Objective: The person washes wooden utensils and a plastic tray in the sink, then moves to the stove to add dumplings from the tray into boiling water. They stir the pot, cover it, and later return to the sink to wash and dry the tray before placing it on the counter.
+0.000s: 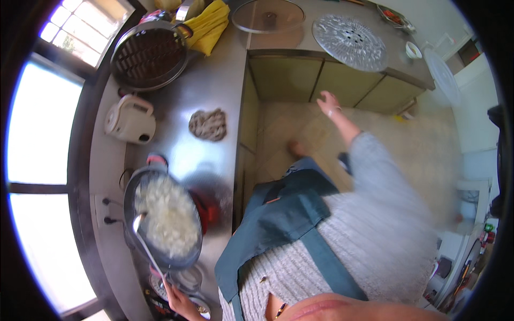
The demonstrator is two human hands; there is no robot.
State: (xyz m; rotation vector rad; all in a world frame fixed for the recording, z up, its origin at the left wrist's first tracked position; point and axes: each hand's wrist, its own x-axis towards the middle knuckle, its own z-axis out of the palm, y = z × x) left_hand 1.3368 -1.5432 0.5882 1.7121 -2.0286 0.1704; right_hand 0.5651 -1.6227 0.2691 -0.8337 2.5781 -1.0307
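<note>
My left hand (178, 299), at the lower left, grips the handle of a metal ladle (148, 250). The ladle's bowl rests at the near-window side of a dark, red-handled pan (129, 200). Pale chopped food (170, 218) fills the pan, looking steamy or blurred. Part of a red appliance (208, 210) shows beside and below the pan. My right hand (329, 102) is stretched out over the floor near the cabinet fronts, empty, its fingers loosely bent and apart. A crumpled brown-grey cloth (208, 124) lies on the metal counter (217, 80).
A cream electric kettle (130, 119) and a large round pan (148, 56) stand along the window side. Beyond are a yellow cloth (211, 28), a glass lid (269, 16), a round patterned disc (349, 42) and a small white bowl (413, 50). Plugs (110, 220) sit in the wall.
</note>
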